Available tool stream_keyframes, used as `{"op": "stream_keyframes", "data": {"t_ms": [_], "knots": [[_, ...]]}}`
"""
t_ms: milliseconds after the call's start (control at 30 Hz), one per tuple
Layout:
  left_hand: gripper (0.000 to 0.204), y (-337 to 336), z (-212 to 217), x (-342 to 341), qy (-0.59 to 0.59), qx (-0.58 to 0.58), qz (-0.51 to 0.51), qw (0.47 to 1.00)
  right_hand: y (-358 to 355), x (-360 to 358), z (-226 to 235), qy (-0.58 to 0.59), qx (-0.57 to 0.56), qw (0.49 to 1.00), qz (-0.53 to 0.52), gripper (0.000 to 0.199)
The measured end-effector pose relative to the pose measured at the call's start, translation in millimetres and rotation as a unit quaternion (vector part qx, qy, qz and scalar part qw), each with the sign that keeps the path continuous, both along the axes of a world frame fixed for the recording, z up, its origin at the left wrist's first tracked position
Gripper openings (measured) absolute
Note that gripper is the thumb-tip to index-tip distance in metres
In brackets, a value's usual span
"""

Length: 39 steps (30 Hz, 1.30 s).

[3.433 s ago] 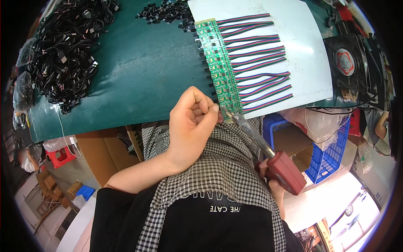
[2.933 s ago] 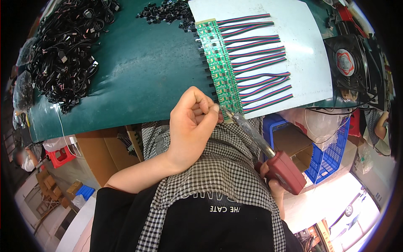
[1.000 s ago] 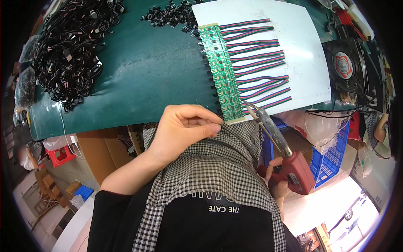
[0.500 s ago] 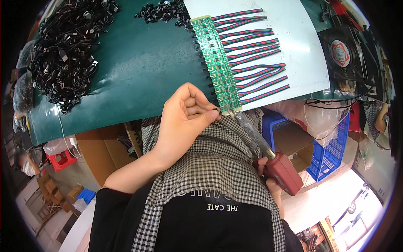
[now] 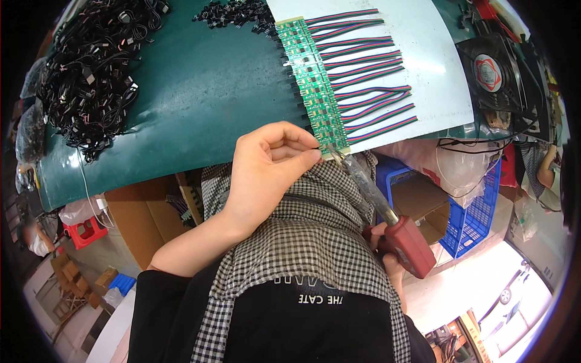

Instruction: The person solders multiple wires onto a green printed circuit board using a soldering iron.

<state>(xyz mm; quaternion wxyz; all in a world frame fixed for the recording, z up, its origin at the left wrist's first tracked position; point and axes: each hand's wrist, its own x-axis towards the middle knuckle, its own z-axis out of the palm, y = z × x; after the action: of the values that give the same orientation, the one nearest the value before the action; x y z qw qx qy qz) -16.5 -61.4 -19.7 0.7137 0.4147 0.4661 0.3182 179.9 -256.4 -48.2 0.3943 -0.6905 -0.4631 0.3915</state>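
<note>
A strip of green circuit boards (image 5: 318, 85) runs from far to near, with flat multi-coloured ribbon wires (image 5: 369, 72) leading off its right side. Small black connectors line its left side. At the near end, my left hand (image 5: 263, 172) is closed in a pinch, holding a small black connector (image 5: 319, 148) against the board's edge; the fingertips mostly cover it. My right hand (image 5: 390, 257) grips a dark red soldering gun (image 5: 410, 247), partly hidden behind its body. The tip of the gun reaches the last board, close beside my left fingertips.
The boards lie on a white sheet (image 5: 423, 72) over a green tabletop (image 5: 200, 91). Coiled black USB cables (image 5: 91, 72) are heaped at left, loose black connectors (image 5: 242, 15) at the far edge. A black fan (image 5: 493, 75) stands right; a blue crate (image 5: 472, 224) sits below.
My left hand has shifted slightly right and up, bringing the connector against the board's edge. The soldering gun has moved up slightly, and its tip stays by the last board.
</note>
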Motion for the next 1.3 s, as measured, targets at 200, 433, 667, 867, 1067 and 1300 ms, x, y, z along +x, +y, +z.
{"op": "stream_keyframes", "data": {"t_ms": [200, 433, 667, 867, 1067, 1300], "knots": [[0.01, -2, 7, -5, 0.036, -0.014, -0.02, 0.999, 8, -5, 2, -0.012, 0.0, 1.0, -0.024, 0.062], [0.007, 0, 5, -1, 0.008, 0.013, 0.002, 1.0, 18, -11, 13, 0.029, 0.003, 0.998, -0.057, 0.065], [0.019, 6, 3, 1, 0.016, -0.003, -0.004, 1.0, 13, -4, 1, 0.056, 0.026, 0.998, -0.022, 0.065], [0.02, 9, 3, 2, 0.032, 0.001, -0.007, 0.999, -25, 12, -26, -0.01, 0.026, 1.0, 0.0, 0.071], [0.024, 13, 1, 1, 0.054, 0.017, -0.027, 0.998, -34, 14, -31, -0.036, -0.022, 0.999, 0.009, 0.075], [0.025, 14, 3, 1, 0.075, 0.024, -0.041, 0.996, -32, 14, -35, -0.025, 0.004, 1.0, 0.006, 0.075]]}}
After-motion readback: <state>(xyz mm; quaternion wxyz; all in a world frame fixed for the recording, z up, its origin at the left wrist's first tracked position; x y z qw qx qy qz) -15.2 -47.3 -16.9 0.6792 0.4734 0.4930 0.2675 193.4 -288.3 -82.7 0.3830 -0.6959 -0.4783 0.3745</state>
